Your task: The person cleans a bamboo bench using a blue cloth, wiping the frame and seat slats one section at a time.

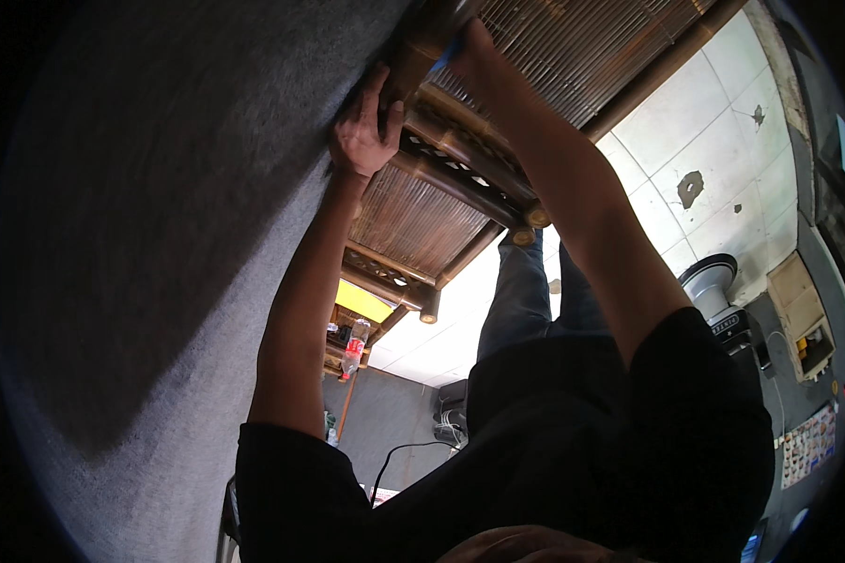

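A thick, dark bamboo pole point(418, 56) runs along the upper middle, part of a bamboo bench with a slatted seat point(573, 56). My left hand point(366, 139) rests against this pole near the grey wall, thumb and forefinger spread apart, holding nothing. Farther up, my right hand point(474, 52) reaches over the slats to the pole's other side. A small bit of something blue point(446, 54) shows between that hand and the pole. Its kind cannot be made out, and most of the right fingers are hidden.
The rough grey wall point(160, 235) fills the left side. A second bamboo seat point(408, 220) stands beyond the lower crosspieces. A plastic bottle with a red label point(355, 347) is near a yellow panel point(364, 300). At right are chipped white floor tiles point(723, 141) and a loudspeaker horn point(711, 281).
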### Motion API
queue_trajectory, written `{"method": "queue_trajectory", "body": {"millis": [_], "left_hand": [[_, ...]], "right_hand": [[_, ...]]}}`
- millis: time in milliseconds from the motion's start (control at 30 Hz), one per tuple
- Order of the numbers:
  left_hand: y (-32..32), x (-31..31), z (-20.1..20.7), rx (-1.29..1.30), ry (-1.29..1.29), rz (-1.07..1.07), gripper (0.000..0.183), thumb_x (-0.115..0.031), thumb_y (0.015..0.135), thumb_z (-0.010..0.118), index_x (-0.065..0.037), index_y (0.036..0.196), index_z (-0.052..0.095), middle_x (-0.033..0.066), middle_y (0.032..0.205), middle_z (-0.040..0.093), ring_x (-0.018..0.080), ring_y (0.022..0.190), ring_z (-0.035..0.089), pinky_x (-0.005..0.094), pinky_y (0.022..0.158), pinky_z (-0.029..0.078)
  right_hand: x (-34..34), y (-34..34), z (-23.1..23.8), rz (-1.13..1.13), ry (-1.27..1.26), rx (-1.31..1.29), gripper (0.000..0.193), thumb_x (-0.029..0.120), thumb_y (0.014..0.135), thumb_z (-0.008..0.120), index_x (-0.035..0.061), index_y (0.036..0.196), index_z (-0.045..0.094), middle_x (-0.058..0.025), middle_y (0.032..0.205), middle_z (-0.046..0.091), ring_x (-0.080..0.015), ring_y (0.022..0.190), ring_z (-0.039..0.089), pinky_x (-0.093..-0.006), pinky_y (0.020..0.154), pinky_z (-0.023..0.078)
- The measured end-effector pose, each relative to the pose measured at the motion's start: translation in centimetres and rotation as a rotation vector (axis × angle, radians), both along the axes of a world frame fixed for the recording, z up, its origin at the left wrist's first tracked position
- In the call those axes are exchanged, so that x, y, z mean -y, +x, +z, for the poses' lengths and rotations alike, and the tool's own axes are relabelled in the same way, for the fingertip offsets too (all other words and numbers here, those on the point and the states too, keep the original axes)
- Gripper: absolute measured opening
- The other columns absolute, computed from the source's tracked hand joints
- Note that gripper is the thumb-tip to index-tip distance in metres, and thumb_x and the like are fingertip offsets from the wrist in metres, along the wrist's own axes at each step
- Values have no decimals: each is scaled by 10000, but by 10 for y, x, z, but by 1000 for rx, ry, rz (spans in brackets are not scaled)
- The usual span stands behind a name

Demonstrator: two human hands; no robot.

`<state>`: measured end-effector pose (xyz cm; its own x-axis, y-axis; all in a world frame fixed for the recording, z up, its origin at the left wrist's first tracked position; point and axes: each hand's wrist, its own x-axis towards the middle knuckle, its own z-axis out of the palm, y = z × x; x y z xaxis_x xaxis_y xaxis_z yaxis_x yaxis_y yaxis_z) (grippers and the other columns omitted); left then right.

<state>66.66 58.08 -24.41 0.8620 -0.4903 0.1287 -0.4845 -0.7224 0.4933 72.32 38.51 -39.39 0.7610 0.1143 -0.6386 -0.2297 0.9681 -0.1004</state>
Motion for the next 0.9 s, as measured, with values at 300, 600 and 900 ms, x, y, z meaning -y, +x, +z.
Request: {"method": "queue_trajectory", "body": {"millis": [300,600,900], "left_hand": [[-3,-4,2,-74,8,23,486,-243,967,624,-110,1429,554,174,1240,698,401,954,722,441,758,604],[-9,-22,6,-156,87,78,497,-332,1004,572,-175,1470,499,162,1263,692,388,1007,715,447,810,603],[-7,-14,12,-127,109,65,487,-308,1001,580,-176,1463,502,140,1279,690,371,1063,703,426,856,594]], "right_hand": [[-7,-10,-14,96,-170,-168,491,346,1068,472,19,1435,464,-199,1419,552,-349,1298,556,-544,1098,450],[-13,-70,119,197,-281,-311,510,259,1021,581,-39,1421,475,-164,1286,632,-327,1128,662,-448,980,540],[50,-117,29,172,-499,-371,578,352,1006,588,-12,1431,439,-206,1290,608,-354,1114,664,-520,995,541]]}}
